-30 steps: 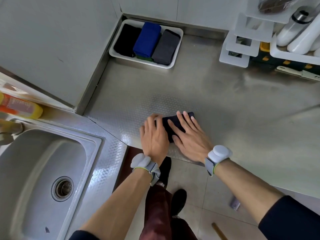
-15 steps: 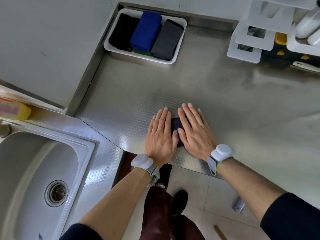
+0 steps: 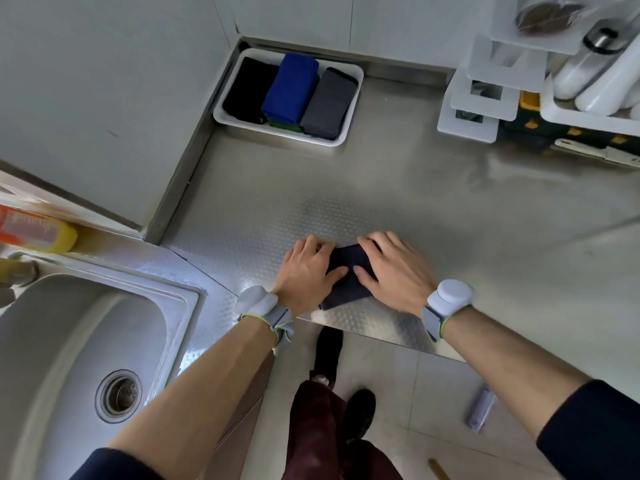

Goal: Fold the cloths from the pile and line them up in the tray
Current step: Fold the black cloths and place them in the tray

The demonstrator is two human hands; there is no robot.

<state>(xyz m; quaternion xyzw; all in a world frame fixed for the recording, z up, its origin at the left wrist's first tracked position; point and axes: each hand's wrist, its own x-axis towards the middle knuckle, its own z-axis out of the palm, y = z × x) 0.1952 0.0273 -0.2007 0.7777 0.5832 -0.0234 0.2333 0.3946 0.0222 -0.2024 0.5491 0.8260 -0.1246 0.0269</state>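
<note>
Navy cloth (image 3: 348, 258) is folded to a small block, lying on the counter (image 3: 450, 220) close to its front edge. Left hand (image 3: 306, 271) and right hand (image 3: 398, 271) both grip it: fingers (image 3: 381, 239) curled over the far edge, thumbs flat on top

Step in hand looks like pick-up and carry to the tray (image 3: 341, 142). Tips:
- keep the thumbs pressing down so the layers don't spring open on lift
- lift it flat, both sides together, no twisting
- tray already holds black cloth (image 3: 247, 88), blue cloth (image 3: 291, 88) and grey cloth (image 3: 329, 102), with a green cloth (image 3: 284, 125) peeking out under the blue
- only a thin gap shows right of the grey one, so expect a tight fit; go in long side parallel to the others, folded edge up, and nudge the row left if needed
</note>
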